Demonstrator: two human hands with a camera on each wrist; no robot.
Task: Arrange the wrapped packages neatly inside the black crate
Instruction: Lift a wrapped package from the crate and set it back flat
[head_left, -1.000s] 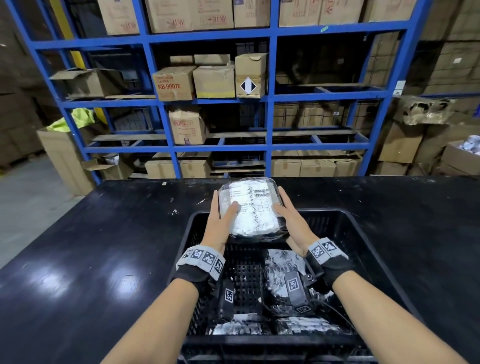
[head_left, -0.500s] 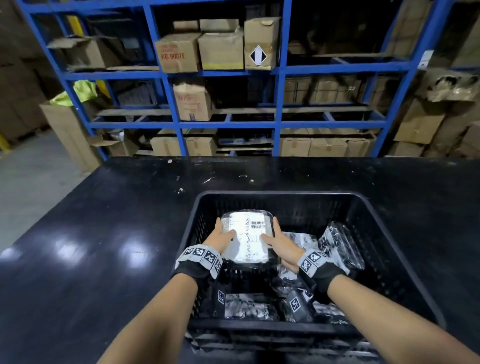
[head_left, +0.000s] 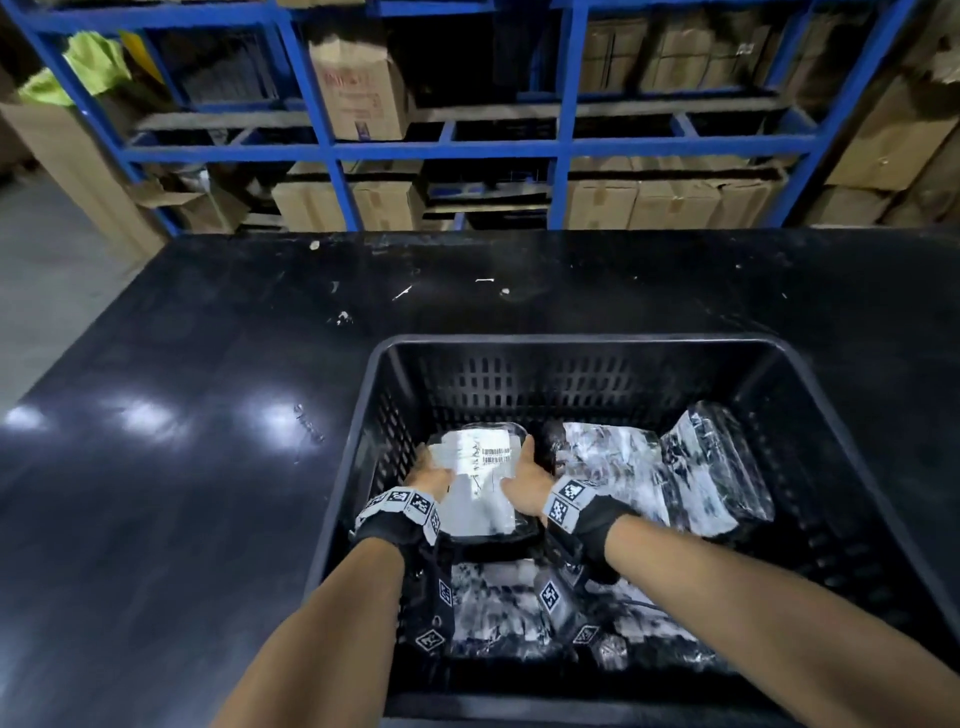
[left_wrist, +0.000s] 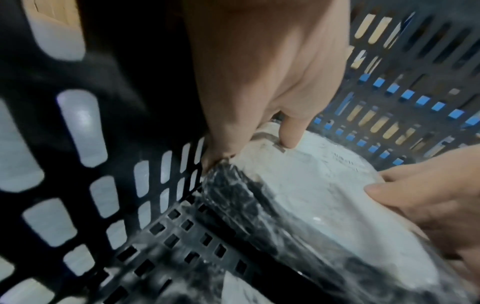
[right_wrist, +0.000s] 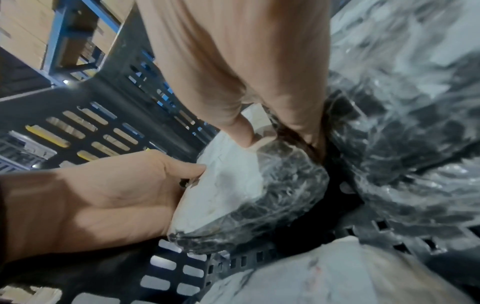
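Head view: your left hand (head_left: 427, 475) and right hand (head_left: 524, 480) grip the labelled package (head_left: 480, 486) at the black crate's (head_left: 582, 345) far-left corner; lower it flat, square against the left wall.

Labelled wrapped package (head_left: 480, 486) inside black crate (head_left: 582, 348)

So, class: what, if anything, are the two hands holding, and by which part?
Both hold one clear-wrapped black package with a white barcoded label: left hand on its left edge, right hand on its right edge, inside the black slotted plastic crate.
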